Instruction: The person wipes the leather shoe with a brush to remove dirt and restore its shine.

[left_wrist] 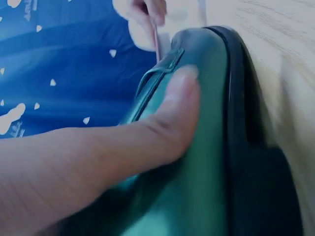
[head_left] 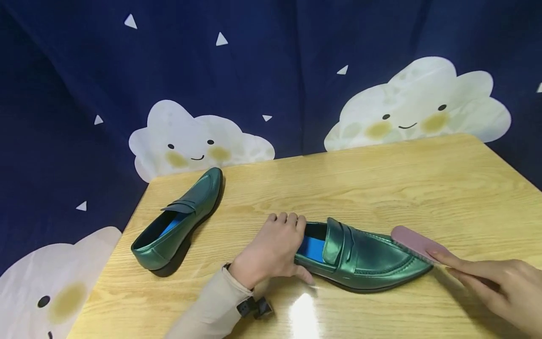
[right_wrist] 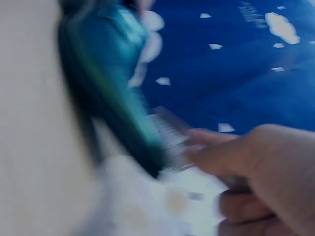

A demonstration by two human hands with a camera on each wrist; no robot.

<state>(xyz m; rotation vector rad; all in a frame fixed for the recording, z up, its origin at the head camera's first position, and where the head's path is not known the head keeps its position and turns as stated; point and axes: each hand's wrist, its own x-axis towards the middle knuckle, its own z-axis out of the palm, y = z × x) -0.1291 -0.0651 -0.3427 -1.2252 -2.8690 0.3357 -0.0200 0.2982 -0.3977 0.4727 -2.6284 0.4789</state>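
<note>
A green loafer (head_left: 377,259) with a blue insole lies on the table, its pointed toe to the right. My left hand (head_left: 275,247) grips it round the heel end; in the left wrist view the thumb (left_wrist: 179,105) presses along the shoe's side. Between thumb and fingers, my right hand (head_left: 504,287) holds a pink-backed brush (head_left: 417,242). The brush's bristles are against the upper near the toe. In the right wrist view the brush bristles (right_wrist: 170,137) show beside the toe, somewhat blurred.
A second green loafer (head_left: 182,221) stands at the left of the wooden table (head_left: 305,188), toe pointing to the back. Behind the table hangs a dark blue curtain (head_left: 254,70) with smiling clouds and small white triangles.
</note>
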